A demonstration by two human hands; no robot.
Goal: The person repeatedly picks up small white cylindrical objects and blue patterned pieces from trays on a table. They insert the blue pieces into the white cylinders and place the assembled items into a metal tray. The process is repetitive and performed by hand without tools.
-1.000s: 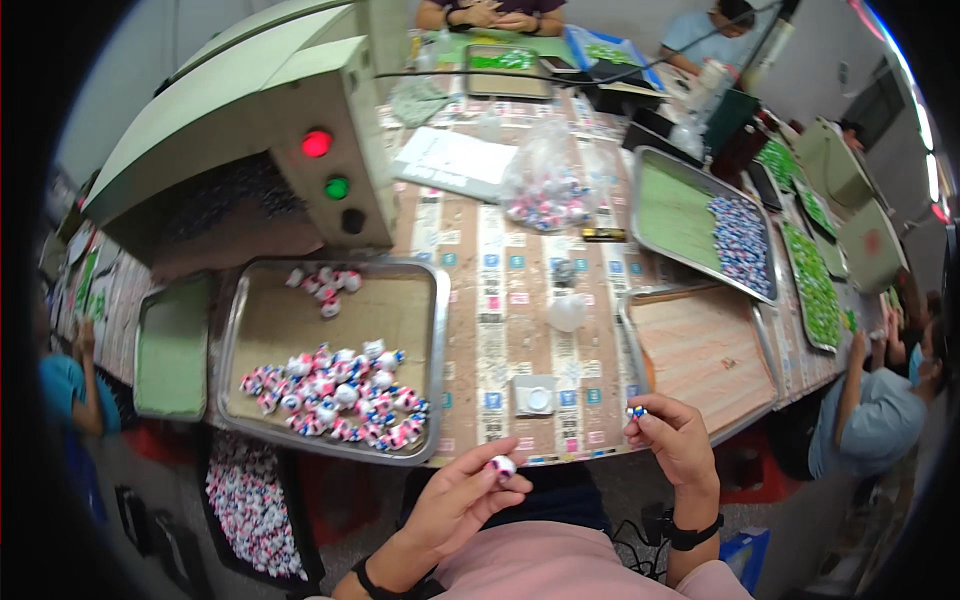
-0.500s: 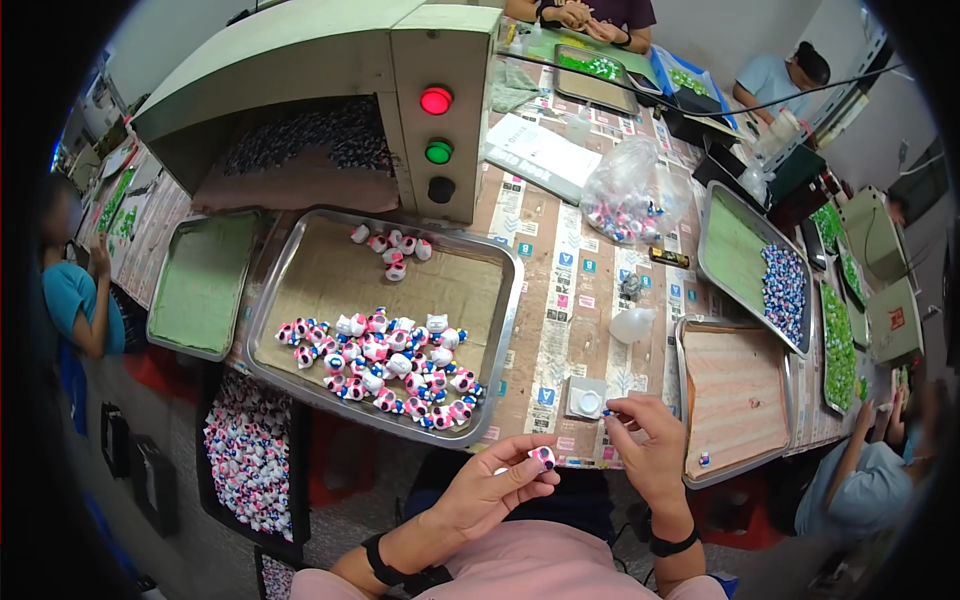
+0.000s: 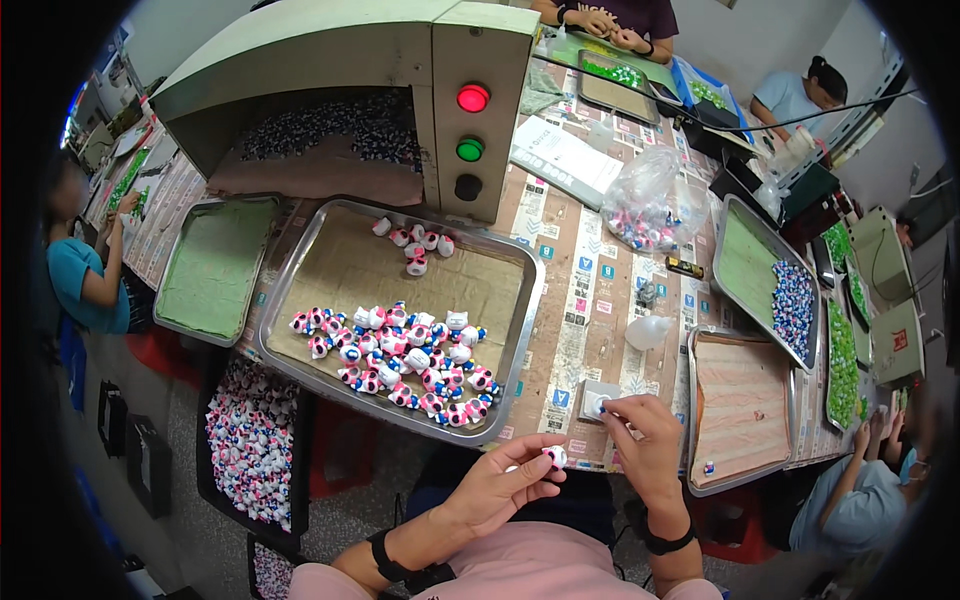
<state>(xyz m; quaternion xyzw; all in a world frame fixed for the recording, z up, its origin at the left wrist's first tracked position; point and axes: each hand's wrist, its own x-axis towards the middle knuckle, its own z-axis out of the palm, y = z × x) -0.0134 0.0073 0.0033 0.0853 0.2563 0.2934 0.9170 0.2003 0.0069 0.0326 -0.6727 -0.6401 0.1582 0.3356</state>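
Note:
My left hand (image 3: 505,482) pinches a small toy cat head (image 3: 555,457), white with some pink, between thumb and fingertips. Another white bit shows by its curled fingers, too covered to name. Just to the right, my right hand (image 3: 648,440) has thumb and forefinger closed on a tiny blue piece (image 3: 604,406). Those fingertips are at a small square white block (image 3: 593,399) with a round dish in its top; whether the piece touches the dish I cannot tell. Left of my hands, a steel tray (image 3: 523,330) holds several toy cat figures (image 3: 400,350) in white, pink and blue.
A box-shaped machine (image 3: 480,40) with lit lamps stands behind the tray. To the right are a squeeze bottle (image 3: 648,332), a plastic bag (image 3: 655,190) of pieces, a paper-lined tray (image 3: 745,400) and a tilted green-lined tray (image 3: 745,250). A black crate (image 3: 250,450) sits low left. People work around.
The whole view has shifted slightly. In my left hand the cat head has turned, so more of its white side shows. My right fingertips have moved from beside the dish to over it.

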